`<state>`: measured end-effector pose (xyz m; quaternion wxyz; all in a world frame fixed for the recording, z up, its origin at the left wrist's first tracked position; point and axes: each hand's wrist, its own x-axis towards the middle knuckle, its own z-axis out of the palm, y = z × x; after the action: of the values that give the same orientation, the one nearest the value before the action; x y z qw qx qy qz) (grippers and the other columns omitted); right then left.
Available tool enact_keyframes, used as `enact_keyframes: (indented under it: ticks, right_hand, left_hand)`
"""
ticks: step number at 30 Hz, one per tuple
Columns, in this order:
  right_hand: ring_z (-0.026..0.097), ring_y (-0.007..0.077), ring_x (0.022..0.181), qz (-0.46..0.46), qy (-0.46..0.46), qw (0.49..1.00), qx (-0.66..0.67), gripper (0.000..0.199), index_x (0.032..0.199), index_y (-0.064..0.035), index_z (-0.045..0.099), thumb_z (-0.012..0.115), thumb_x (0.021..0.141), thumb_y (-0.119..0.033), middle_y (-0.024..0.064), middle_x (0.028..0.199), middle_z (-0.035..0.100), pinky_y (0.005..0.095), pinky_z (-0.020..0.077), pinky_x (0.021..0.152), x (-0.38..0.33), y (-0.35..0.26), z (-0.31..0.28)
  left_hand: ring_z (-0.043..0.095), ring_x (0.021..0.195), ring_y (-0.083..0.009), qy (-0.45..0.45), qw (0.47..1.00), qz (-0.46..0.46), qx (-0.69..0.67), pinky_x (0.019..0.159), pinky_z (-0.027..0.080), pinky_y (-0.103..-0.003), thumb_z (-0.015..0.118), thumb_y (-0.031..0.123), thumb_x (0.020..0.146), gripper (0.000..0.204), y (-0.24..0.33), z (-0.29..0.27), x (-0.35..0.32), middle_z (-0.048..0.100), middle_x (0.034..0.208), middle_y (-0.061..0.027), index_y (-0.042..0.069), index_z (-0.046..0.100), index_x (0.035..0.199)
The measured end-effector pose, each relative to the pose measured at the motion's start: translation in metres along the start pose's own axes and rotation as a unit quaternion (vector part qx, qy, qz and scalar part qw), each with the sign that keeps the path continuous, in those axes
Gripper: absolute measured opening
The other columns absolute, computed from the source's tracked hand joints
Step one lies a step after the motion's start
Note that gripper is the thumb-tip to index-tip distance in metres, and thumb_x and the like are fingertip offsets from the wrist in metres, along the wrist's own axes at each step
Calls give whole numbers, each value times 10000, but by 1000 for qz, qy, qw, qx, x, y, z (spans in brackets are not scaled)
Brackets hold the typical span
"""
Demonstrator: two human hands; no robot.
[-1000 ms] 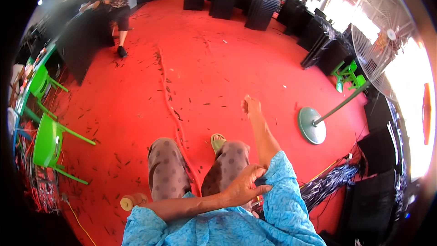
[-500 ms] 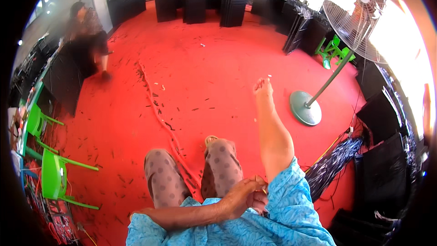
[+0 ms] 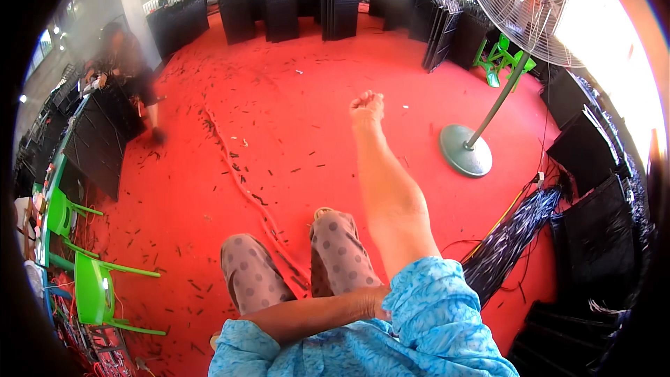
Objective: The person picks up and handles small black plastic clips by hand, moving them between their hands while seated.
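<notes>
My right arm reaches out ahead of me above the red floor. Its hand (image 3: 368, 106) is closed with the fingers curled in, and nothing shows in it. My left forearm crosses my lap, and my left hand (image 3: 377, 301) is tucked against the underside of the right arm by the rolled blue sleeve (image 3: 436, 297). The fingers of that hand are hidden behind the sleeve. Below are my knees in dotted trousers (image 3: 340, 248).
A large standing fan (image 3: 466, 152) rises at the right. Dark tinsel-like strands (image 3: 513, 237) lie near black panels (image 3: 600, 230). Green chairs (image 3: 94, 286) stand at the left, near a blurred person (image 3: 125, 63). Black scraps and a red strip (image 3: 237, 171) lie on the floor (image 3: 293, 112).
My right hand has swung left and its fingers have curled in. The left hand has slipped behind the right sleeve, where its fingers no longer show. The person at left has shifted posture.
</notes>
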<state>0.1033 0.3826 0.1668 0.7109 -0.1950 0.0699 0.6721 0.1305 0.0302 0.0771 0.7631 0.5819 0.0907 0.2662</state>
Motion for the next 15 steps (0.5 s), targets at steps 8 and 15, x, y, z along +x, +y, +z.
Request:
enact_keyframes:
  ticks: [8,15]
  right_hand:
    - [577,237,647,-309,-133,435,-835,262,715,-47,541,484,765,-298,129,697,591,365,442,565,6,-43,-18]
    - [590,283,755,-241,-123,256,-928,261,807,-81,602,505,735,-313,138,778,605,387,468,633,-9,-14,-63]
  left_hand:
    - [509,911,-288,-212,908,-222,285,740,421,-303,452,236,834,298,152,44,-27,509,1038,-164,-1,502,1008]
    - [547,826,-196,219,929,83,286,744,427,-287,530,77,770,243,178,26,-58,555,917,-96,70,527,1013]
